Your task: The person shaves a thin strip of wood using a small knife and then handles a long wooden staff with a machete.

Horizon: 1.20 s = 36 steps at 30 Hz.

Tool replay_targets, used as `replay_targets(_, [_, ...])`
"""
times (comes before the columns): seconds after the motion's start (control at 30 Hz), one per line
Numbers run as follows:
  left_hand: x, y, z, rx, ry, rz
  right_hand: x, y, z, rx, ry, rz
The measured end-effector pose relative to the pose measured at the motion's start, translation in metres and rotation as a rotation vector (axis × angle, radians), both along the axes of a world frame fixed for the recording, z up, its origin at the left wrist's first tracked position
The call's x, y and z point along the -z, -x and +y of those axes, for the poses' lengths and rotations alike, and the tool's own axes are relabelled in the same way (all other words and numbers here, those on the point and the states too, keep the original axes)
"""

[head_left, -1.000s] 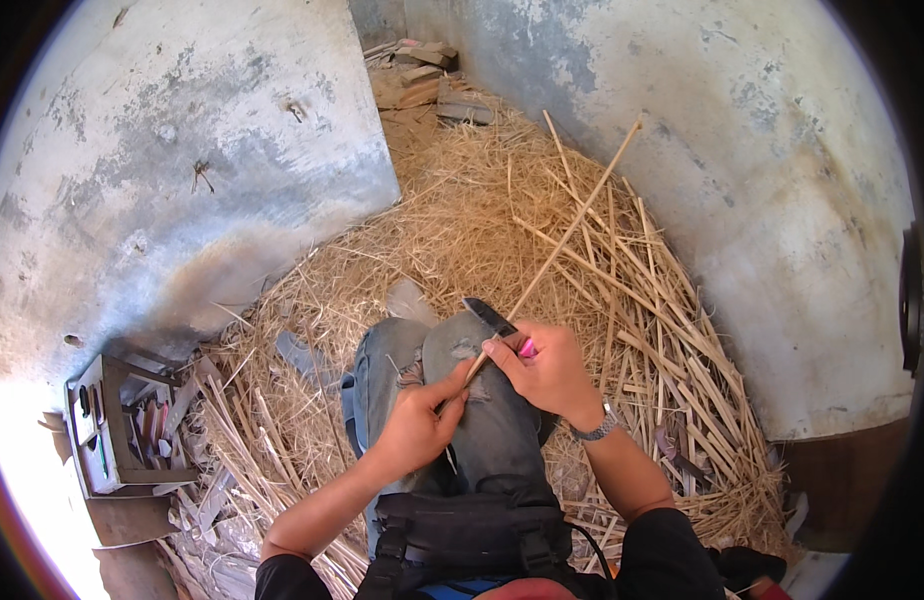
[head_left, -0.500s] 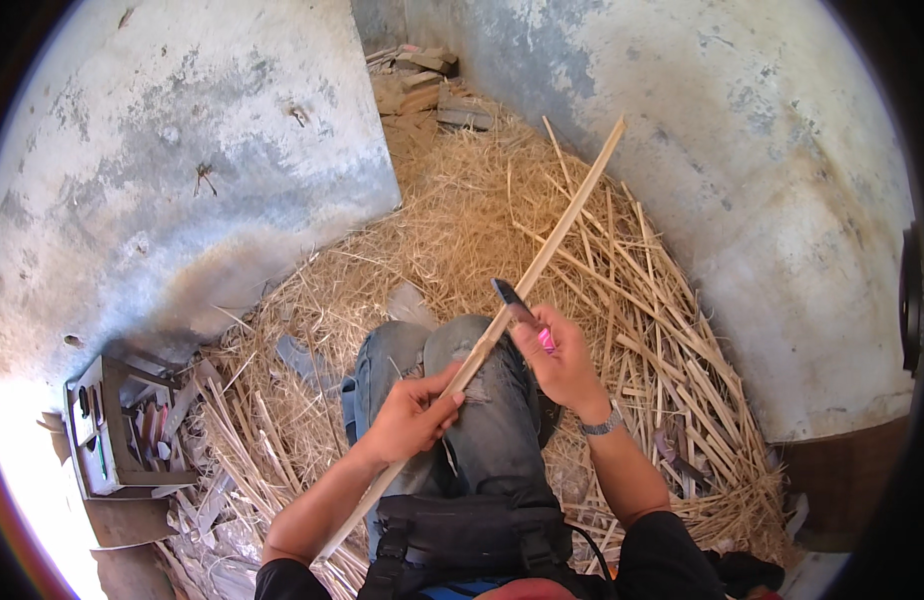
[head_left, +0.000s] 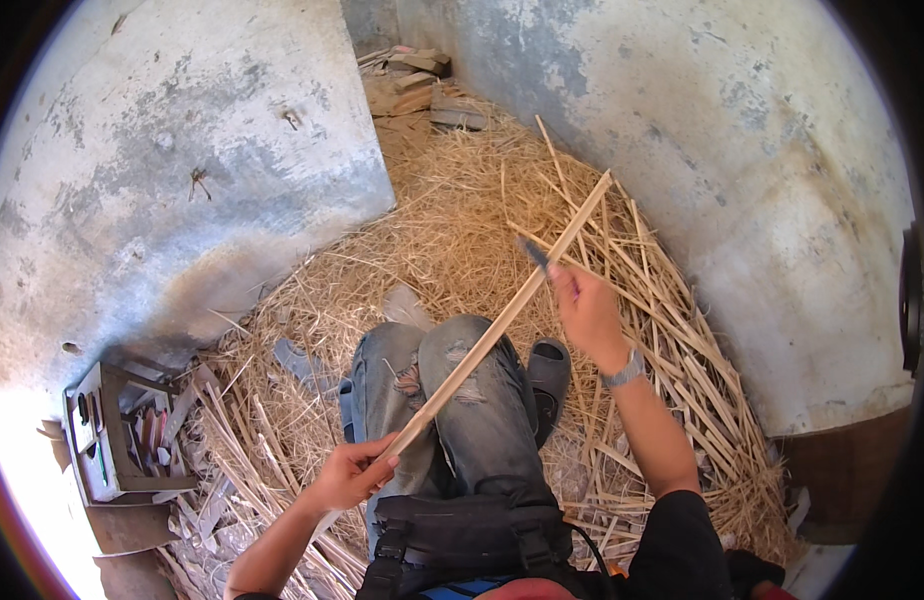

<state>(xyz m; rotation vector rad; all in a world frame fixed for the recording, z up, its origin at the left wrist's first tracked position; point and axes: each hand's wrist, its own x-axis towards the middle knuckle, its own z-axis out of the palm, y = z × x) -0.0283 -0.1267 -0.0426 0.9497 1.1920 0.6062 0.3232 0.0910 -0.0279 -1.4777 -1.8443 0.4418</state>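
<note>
The left hand [head_left: 352, 477] pinches, thumb against fingers, the lower part of a long, flat, straight-edged strip of pale tan wood [head_left: 500, 321], which slants from there up across the faded, ripped blue-grey denim trousers [head_left: 472, 440] to a blunt end beyond the right hand [head_left: 592, 312]. The right hand is curled round the mostly hidden handle of a short knife with a dark metal blade [head_left: 535, 253], which lies against the strip just ahead of the fingers. Beyond both hands spread fine, curly straw-coloured shavings [head_left: 422, 260], with stiff, slender pale wooden sticks [head_left: 672, 330] heaped right of the right hand.
</note>
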Motion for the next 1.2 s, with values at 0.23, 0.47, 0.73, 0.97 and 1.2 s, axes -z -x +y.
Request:
replay_targets(0.23, [0.0, -0.003, 0.001, 0.019, -0.243, 0.187, 0.003, -0.027, 0.058, 0.136, -0.154, -0.11])
replay_targets(0.47, [-0.01, -0.023, 0.023, 0.057, -0.309, 0.276, 0.024, 0.008, 0.007, -0.043, -0.075, 0.036])
replay_targets(0.73, [-0.014, -0.043, 0.038, 0.012, -0.169, 0.176, 0.031, 0.045, -0.048, -0.15, 0.019, 0.187])
replay_targets(0.97, [-0.019, -0.067, 0.063, -0.012, -0.224, 0.09, 0.028, 0.057, -0.077, -0.285, 0.159, 0.19])
replay_targets(1.2, [-0.017, -0.063, 0.071, -0.004, -0.184, 0.007, 0.028, 0.023, -0.062, -0.511, 0.537, 0.43])
